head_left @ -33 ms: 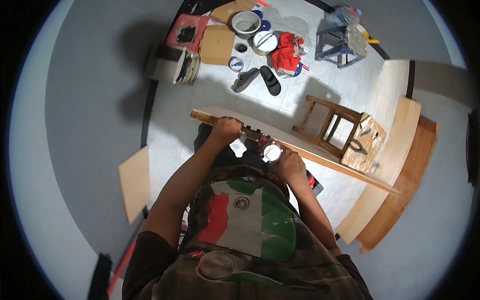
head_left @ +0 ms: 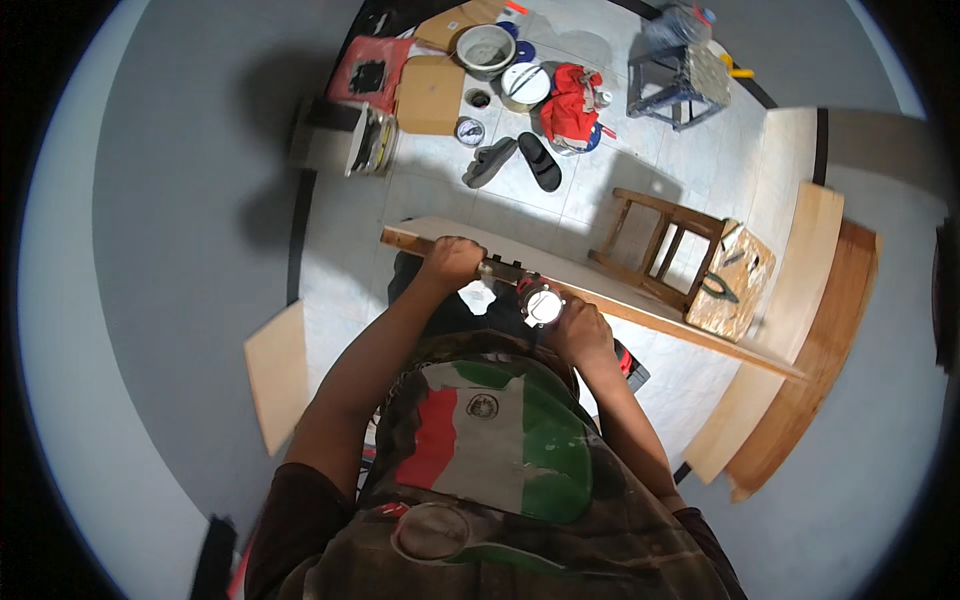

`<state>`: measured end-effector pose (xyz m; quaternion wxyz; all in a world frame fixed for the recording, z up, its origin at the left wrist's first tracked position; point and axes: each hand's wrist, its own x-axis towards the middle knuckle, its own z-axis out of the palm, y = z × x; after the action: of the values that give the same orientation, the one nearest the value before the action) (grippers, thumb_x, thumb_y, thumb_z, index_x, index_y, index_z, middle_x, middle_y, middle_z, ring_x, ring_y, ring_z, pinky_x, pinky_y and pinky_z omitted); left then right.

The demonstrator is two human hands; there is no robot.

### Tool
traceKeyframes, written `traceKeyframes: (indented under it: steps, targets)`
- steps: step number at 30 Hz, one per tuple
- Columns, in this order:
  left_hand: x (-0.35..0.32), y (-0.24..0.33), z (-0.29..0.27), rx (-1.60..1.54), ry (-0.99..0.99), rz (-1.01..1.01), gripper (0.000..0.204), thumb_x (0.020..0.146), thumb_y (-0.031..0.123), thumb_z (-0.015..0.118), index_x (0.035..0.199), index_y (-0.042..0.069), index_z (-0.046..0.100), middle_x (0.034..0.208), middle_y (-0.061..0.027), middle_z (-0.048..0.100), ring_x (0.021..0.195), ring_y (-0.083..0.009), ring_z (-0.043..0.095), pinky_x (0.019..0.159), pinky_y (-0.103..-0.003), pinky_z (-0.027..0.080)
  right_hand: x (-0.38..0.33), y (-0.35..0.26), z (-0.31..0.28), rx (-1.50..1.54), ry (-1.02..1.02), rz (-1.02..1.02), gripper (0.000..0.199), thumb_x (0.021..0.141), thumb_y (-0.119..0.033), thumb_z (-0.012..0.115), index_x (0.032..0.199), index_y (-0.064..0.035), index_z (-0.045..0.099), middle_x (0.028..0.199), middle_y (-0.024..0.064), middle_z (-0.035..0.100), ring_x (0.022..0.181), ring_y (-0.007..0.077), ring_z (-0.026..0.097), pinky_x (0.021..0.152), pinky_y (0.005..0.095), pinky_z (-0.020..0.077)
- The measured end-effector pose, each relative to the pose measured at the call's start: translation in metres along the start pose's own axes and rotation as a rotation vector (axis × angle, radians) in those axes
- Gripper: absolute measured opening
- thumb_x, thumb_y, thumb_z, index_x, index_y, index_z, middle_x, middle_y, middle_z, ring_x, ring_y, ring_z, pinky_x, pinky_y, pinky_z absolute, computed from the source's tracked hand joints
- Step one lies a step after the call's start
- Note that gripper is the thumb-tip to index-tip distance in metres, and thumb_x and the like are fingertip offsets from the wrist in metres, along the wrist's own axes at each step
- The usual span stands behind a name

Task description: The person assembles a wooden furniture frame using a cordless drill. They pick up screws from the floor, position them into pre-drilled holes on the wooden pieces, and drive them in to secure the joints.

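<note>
Illumination is uneven. Beyond the board (head_left: 650, 318), the tile floor (head_left: 665, 148) is brightly lit, with a broad, soft shadow near the board's left end. Left of the board, the grey wall (head_left: 190, 200) carries two dark, soft-edged shadows. On the board's near side, the shirt (head_left: 485, 460) is dimmer. Glare saturates the round face of the tool (head_left: 543, 306) at the board, erasing surface detail. Straight edges bow toward the rim; the black border carries a bluish-white fringe.

The view has turned slightly — at near left, the sleeve (head_left: 297, 525) hides more of the red pole (head_left: 239, 573).
</note>
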<state>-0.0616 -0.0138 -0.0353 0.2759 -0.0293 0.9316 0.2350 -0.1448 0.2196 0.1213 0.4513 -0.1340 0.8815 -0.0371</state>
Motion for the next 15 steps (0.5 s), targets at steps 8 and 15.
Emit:
traceKeyframes:
  steps: [8, 15]
  targets:
    - [0.052, -0.023, -0.025, -0.025, -0.436, 0.338, 0.071, 0.081, 0.057, 0.078, 0.124, 0.001, 0.072, 0.109, -0.0265, 0.074, 0.105, -0.0463, 0.071, 0.096, -0.053, 0.055, -0.008, 0.026, 0.009, 0.015, 0.033, 0.083, 0.029, 0.096, -0.019, 0.055, 0.112, 0.0002, 0.069, 0.096, 0.0313, 0.072, 0.097, 0.0439, 0.074, 0.090, 0.0521, 0.0596]
    - [0.052, -0.022, -0.016, -0.010, -0.297, 0.482, 0.066, 0.087, 0.049, 0.074, 0.134, 0.004, 0.064, 0.114, -0.0238, 0.074, 0.103, -0.0435, 0.073, 0.090, -0.053, 0.058, -0.022, 0.006, 0.012, 0.265, 0.096, 0.183, 0.021, 0.092, -0.009, 0.056, 0.106, -0.0073, 0.071, 0.091, 0.0244, 0.074, 0.089, 0.0431, 0.074, 0.080, 0.0530, 0.0602]
